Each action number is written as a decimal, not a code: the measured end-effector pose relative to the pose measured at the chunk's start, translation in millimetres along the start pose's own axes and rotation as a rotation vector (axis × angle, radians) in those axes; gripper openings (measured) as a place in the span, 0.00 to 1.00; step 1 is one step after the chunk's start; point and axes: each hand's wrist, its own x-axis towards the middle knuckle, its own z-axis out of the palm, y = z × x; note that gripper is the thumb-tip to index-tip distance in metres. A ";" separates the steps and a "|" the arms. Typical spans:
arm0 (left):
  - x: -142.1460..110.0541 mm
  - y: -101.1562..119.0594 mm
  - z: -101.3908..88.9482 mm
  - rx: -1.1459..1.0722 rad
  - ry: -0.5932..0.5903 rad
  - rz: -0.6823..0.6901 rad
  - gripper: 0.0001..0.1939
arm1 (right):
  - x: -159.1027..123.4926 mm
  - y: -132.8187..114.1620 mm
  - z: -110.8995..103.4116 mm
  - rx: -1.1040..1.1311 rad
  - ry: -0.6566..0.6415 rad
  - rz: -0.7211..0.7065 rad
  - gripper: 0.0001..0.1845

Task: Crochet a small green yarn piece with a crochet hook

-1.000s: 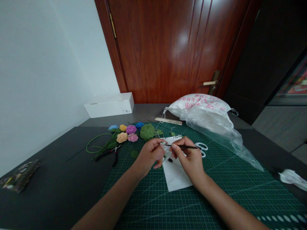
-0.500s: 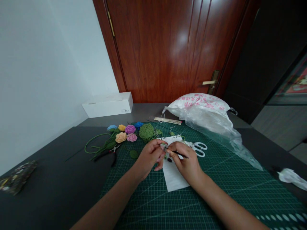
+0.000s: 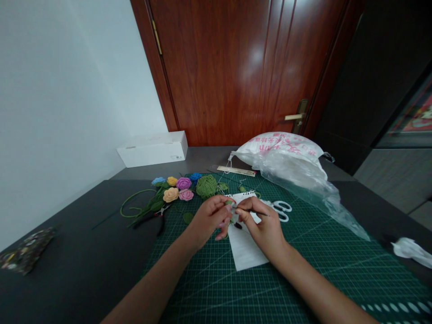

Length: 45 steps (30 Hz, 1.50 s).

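Over the sheet of white paper, my left hand pinches a small green crochet piece, mostly covered by the fingers. My right hand is closed around a slim dark crochet hook, its tip close to the left fingertips. Whether the tip sits inside the stitches is too small to tell. Behind my left hand lies a ball of green yarn. White-handled scissors rest just beyond my right hand, and a small dark object lies on the paper between both hands.
A green cutting mat spreads beneath my hands. Crocheted flowers, one of them purple, lie left near black-handled pliers. Farther back are a white box, a ruler and a white bag. A patterned packet sits far left.
The crochet hook has tilted closer to level in my right hand, and its tip has shifted slightly. My left hand keeps its hold on the green piece, almost unmoved.
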 end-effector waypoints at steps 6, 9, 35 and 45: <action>1.9 -3.5 1.8 0.009 0.059 0.016 0.13 | -2.1 -0.8 1.2 0.064 0.086 0.119 0.08; 1.6 -3.4 4.1 -0.011 0.069 0.015 0.12 | -1.8 -3.5 1.3 0.128 0.123 0.145 0.08; -4.1 -6.9 7.0 -0.163 -0.002 -0.031 0.18 | -0.6 4.8 5.0 0.116 0.090 0.082 0.11; -1.1 -2.8 6.0 -0.041 -0.039 -0.008 0.19 | 0.9 6.0 3.9 0.089 0.061 0.064 0.09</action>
